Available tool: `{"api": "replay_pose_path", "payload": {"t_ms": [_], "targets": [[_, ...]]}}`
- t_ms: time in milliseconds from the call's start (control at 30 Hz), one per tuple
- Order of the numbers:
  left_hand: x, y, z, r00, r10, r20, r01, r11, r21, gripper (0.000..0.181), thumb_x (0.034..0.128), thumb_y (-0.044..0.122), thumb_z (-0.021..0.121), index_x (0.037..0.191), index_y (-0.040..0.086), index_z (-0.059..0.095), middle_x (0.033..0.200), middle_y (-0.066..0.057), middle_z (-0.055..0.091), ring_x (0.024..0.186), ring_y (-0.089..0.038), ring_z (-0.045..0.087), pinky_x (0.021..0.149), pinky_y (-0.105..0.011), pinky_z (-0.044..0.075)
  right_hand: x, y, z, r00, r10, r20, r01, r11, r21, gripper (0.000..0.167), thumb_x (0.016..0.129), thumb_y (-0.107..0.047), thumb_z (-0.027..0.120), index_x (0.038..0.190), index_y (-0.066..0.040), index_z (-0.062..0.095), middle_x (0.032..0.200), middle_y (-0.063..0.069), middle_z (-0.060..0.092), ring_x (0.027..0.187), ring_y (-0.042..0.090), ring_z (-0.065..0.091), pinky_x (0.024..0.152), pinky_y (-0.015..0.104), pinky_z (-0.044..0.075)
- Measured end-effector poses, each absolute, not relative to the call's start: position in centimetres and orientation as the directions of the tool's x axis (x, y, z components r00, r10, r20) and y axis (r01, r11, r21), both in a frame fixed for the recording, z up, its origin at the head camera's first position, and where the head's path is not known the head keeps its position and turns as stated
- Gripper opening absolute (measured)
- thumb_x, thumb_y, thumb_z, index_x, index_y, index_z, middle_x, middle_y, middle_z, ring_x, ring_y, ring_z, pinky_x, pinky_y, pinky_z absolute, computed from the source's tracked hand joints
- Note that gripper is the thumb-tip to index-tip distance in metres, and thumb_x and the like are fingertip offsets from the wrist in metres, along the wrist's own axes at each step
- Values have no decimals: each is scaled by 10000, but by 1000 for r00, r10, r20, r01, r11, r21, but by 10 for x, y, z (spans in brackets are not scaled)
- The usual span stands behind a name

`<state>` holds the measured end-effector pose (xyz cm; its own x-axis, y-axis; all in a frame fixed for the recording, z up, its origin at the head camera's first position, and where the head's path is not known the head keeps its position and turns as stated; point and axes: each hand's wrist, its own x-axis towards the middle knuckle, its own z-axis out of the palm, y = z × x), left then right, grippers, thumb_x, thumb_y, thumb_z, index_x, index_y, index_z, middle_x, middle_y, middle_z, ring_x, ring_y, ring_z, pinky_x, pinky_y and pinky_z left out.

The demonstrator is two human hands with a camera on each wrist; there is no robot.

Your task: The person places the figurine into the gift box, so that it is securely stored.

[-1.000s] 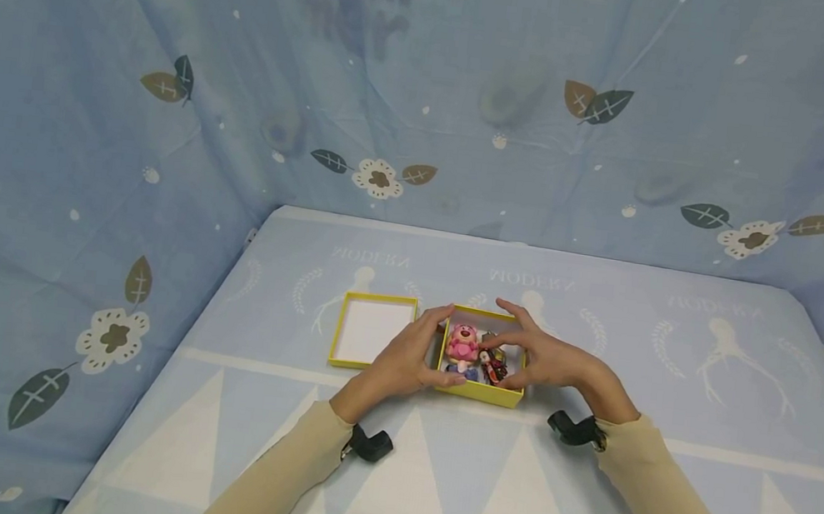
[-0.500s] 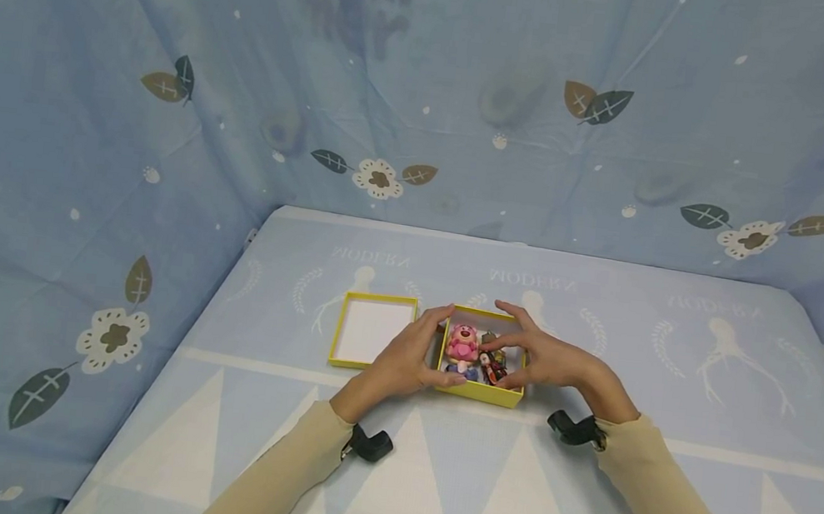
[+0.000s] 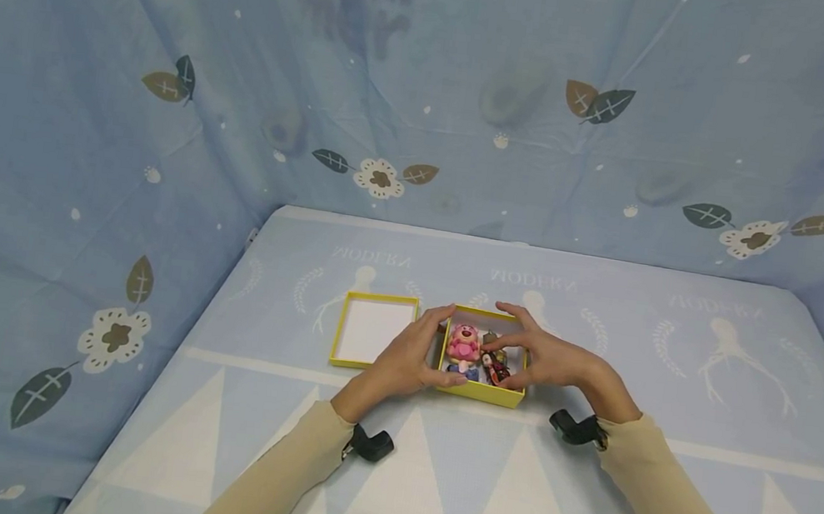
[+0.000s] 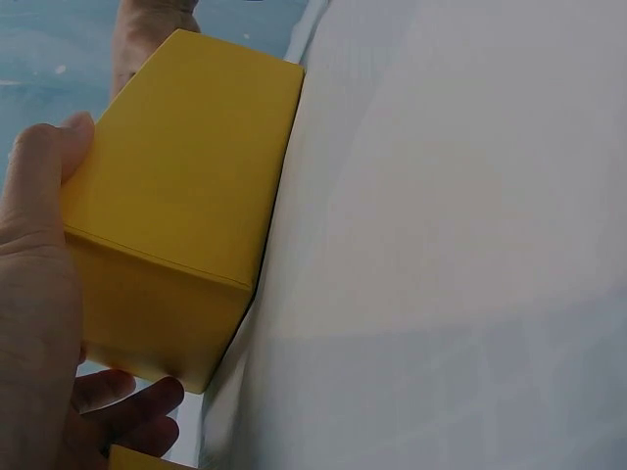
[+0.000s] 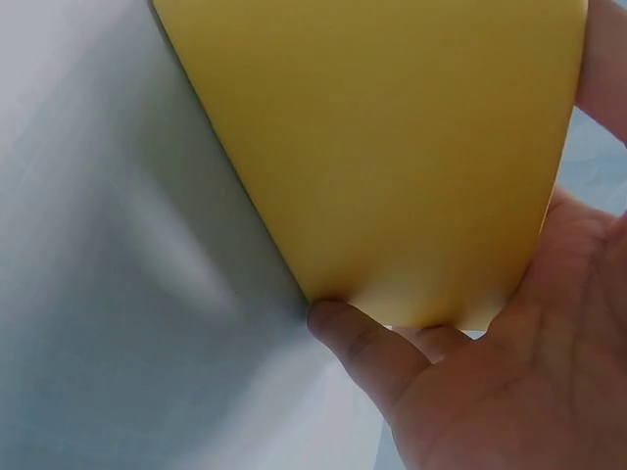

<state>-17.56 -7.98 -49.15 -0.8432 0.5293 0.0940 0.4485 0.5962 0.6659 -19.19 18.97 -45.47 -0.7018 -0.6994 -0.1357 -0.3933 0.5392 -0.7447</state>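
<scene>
An open yellow box (image 3: 481, 392) with a pale inside stands on the table, holding small figurines. My left hand (image 3: 404, 361) grips it at the left, thumb on the front and fingers along the left side. A pink bear figurine (image 3: 464, 344) lies in its left half, above a bluish piece (image 3: 464, 371). At the right lies a red-and-black figurine (image 3: 494, 368), with a greenish-brown piece (image 3: 501, 354) partly hidden behind it. My right hand (image 3: 555, 362) reaches over the right rim, thumb and a finger around the dark figurine. In the right wrist view, other fingertips (image 5: 338, 318) touch the box's outer side.
The box's lid (image 3: 374, 331), yellow-rimmed and white inside, lies upturned just left of my left hand. A patterned cloth covers the table (image 3: 509, 485). Blue leaf-print curtains (image 3: 471, 129) hang behind it and at the sides.
</scene>
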Motion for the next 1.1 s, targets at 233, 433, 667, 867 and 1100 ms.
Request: {"api": "replay_pose_path", "payload": {"t_ms": [233, 433, 667, 867, 1100], "targets": [[-175, -81, -491, -835, 537, 123, 473, 586, 657, 1071, 760, 504, 800, 1560, 163, 174, 1562, -62, 331, 1390, -245, 407, 1143, -447, 365, -190, 188, -452, -722, -678, -137, -383, 558, -736, 416, 771, -235, 814, 1153, -102, 717, 1599, 216, 50, 1426, 485, 172, 1046, 709, 306], [-175, -81, -493, -832, 539, 131, 481, 584, 654, 1080, 758, 503, 802, 1562, 165, 166, 1561, -51, 332, 1362, -232, 436, 1132, -440, 378, -189, 187, -452, -730, -668, -146, -378, 572, -728, 394, 779, -230, 816, 1138, -96, 724, 1607, 204, 53, 1435, 468, 184, 1056, 675, 326], [-176, -81, -494, -828, 544, 135, 485, 575, 659, 1078, 758, 503, 801, 1563, 181, 161, 1560, -45, 328, 1324, -228, 471, 1111, -444, 401, -190, 188, -454, -728, -671, -138, -391, 572, -721, 387, 790, -240, 802, 1141, -100, 724, 1610, 199, 45, 1438, 463, 175, 1053, 676, 330], [-176, -81, -495, -830, 541, 136, 482, 572, 663, 1075, 756, 503, 802, 1562, 182, 168, 1560, -50, 329, 1337, -235, 461, 1118, -449, 394, -190, 188, -456, -724, -680, -120, -408, 561, -720, 380, 808, -236, 796, 1148, -85, 717, 1606, 210, 45, 1440, 468, 170, 1059, 680, 321], [-176, -81, -494, -831, 540, 133, 481, 577, 661, 1075, 754, 502, 804, 1559, 167, 177, 1558, -54, 333, 1391, -240, 408, 1142, -446, 367, -189, 188, -457, -720, -687, -96, -435, 555, -710, 381, 824, -242, 791, 1164, -91, 707, 1602, 221, 47, 1438, 479, 173, 1047, 681, 334]]}}
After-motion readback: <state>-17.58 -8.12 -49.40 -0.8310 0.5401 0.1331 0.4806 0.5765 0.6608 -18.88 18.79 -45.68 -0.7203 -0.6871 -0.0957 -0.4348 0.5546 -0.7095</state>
